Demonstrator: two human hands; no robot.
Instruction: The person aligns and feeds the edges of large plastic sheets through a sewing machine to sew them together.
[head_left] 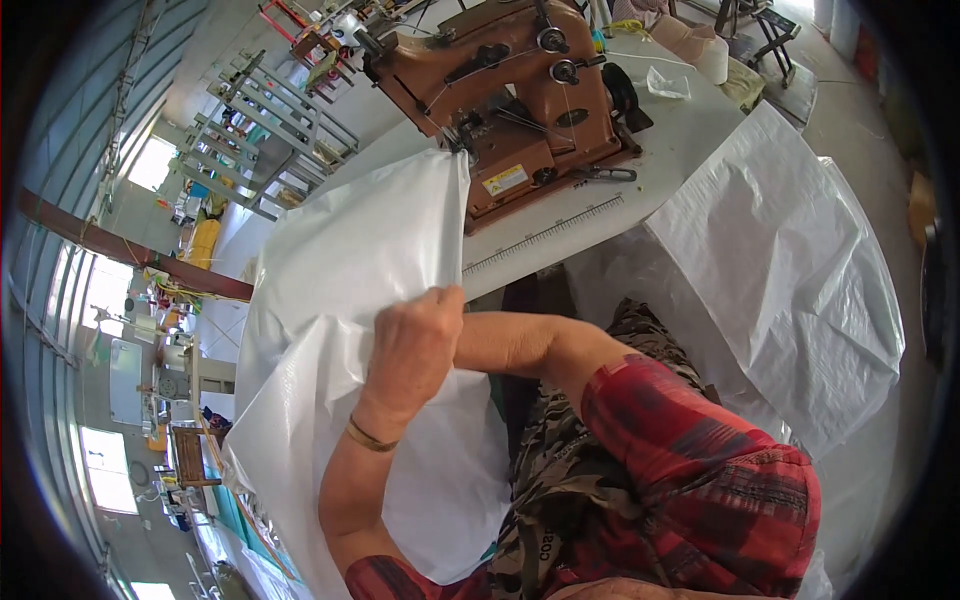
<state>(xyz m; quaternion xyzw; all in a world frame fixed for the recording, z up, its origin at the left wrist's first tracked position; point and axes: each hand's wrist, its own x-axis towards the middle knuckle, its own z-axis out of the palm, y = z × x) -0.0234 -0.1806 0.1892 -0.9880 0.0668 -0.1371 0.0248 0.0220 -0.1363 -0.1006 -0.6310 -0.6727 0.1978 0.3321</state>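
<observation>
A large white woven plastic sheet (350, 230) hangs over the table's left side. Its upper corner reaches the needle area of a brown sewing machine (530, 110). My left hand (412, 345), with a band at the wrist, is closed in a fist on the sheet's edge, below the machine. My right forearm (530, 340) crosses from the right and passes behind my left wrist. The right hand itself is hidden there, near the same sheet, so its fingers do not show.
The pale table (670, 140) carries a printed ruler scale (545, 235) and dark thread snips (605, 174) beside the machine. More white sheeting (780, 280) drapes over the table's right side. Metal racks (270, 130) stand at the far left.
</observation>
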